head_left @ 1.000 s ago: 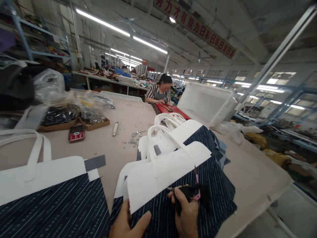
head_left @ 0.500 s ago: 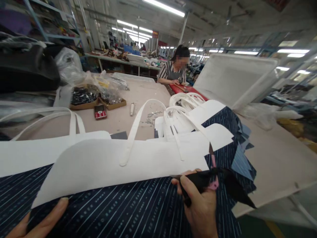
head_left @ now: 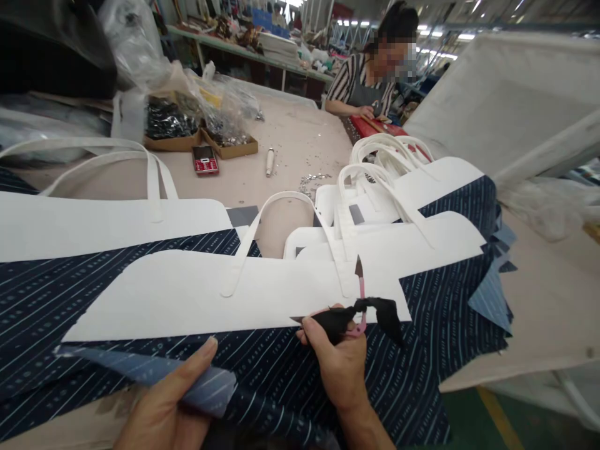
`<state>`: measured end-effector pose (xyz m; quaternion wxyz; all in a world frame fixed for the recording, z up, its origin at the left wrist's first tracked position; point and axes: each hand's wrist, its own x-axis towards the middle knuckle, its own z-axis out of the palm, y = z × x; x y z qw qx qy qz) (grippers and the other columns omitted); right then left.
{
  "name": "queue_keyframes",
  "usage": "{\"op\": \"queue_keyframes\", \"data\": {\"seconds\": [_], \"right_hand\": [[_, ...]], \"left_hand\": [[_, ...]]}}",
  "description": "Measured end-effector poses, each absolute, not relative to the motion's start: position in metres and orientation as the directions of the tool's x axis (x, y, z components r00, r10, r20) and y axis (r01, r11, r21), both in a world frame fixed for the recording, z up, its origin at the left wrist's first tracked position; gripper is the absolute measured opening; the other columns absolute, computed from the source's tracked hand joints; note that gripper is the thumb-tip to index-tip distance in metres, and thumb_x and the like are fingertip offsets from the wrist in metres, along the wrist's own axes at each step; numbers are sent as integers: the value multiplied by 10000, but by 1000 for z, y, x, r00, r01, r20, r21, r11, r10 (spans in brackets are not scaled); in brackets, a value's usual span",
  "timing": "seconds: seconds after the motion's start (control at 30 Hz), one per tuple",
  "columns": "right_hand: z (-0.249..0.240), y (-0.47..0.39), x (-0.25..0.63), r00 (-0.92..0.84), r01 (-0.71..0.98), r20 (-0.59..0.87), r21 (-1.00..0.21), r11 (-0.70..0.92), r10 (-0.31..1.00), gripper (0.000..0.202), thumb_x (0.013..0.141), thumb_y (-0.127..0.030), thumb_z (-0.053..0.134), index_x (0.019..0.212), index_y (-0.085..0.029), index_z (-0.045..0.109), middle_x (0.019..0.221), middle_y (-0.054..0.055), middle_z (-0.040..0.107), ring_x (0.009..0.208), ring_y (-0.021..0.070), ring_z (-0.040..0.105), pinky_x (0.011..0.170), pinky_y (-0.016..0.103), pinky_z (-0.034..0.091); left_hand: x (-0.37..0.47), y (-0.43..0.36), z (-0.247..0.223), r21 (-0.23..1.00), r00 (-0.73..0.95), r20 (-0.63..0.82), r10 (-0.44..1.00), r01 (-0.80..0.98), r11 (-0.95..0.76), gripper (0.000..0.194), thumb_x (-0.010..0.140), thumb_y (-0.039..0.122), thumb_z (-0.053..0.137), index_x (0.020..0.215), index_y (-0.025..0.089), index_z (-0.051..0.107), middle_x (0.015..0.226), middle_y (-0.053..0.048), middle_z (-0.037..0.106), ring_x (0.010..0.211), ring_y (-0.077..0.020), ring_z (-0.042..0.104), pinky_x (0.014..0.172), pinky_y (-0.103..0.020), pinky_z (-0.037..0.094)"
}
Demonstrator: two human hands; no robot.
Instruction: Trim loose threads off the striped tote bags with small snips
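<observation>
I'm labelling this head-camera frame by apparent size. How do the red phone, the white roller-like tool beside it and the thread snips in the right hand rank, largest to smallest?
1. Thread snips, but they sit nearest the camera, so this is unsure.
2. Red phone.
3. White roller-like tool.
The right hand holds the snips.

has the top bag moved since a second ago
Yes. The top bag has slid left off the bag stack, toward the left bag. The left hand grips its hem.
</observation>
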<state>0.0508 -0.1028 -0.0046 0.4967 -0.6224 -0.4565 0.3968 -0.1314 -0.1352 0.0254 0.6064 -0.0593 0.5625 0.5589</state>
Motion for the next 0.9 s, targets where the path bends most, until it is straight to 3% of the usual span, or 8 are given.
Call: {"op": "queue_keyframes", "data": {"seconds": [0.13, 0.4, 0.53, 0.67, 0.8, 0.9], "right_hand": [[-4, -106, 48, 276, 259, 24, -965, -51, 961, 218, 775, -331, 693, 645, -168, 630, 599, 10, 632, 559, 150, 609, 573, 264, 527], [-1, -103, 50, 341, 113, -35, -991, -78, 940, 169, 761, -291, 683, 660, -162, 643, 585, 18, 663, 533, 167, 657, 520, 257, 550], [2, -101, 51, 366, 98, -14, -994, -53, 931, 172, 759, -258, 670, 614, -172, 633, 532, 8, 659, 480, 161, 651, 471, 243, 542], [1, -102, 50, 360, 139, -21, -987, -76, 933, 175, 760, -255, 670, 614, -176, 614, 538, 1, 632, 495, 154, 634, 483, 244, 532], [-2, -103, 50, 344, 158, -25, -984, -84, 939, 184, 769, -263, 666, 620, -182, 593, 565, 1, 615, 538, 168, 636, 542, 275, 546], [-3, -104, 50, 351, 160, -30, -983, -92, 936, 188, 772, -268, 666, 621, -178, 600, 565, 0, 614, 534, 167, 638, 529, 267, 531]], "left_hand": [[-123, -124, 23, 548, -239, -744, 623, -751, 367, 543, 806, 376, 686, 1321, 232, 590, 1168, -69, 739, 1191, -301, 620, 1043, -458, 495], [-104, -110, 28, 489, -179, -789, 587, -762, 425, 529, 866, 357, 614, 1373, 224, 538, 1209, -73, 721, 1200, -289, 615, 1059, -493, 476], [-99, -105, 27, 451, -225, -855, 468, -768, 454, 536, 853, 234, 626, 1368, 350, 534, 1265, 9, 697, 1177, -252, 632, 1061, -460, 480], [-97, -109, 20, 469, -236, -844, 482, -761, 449, 628, 721, 289, 761, 1306, 426, 578, 1295, 72, 673, 1234, -254, 591, 1015, -397, 525], [-90, -113, 15, 533, -248, -808, 535, -694, 483, 697, 606, 340, 846, 1269, 336, 633, 1252, 26, 702, 1236, -290, 588, 988, -372, 546], [-84, -108, 15, 482, -226, -856, 466, -674, 559, 521, 728, 319, 745, 1240, 275, 659, 1188, -31, 733, 1107, -302, 669, 931, -417, 577]]}}
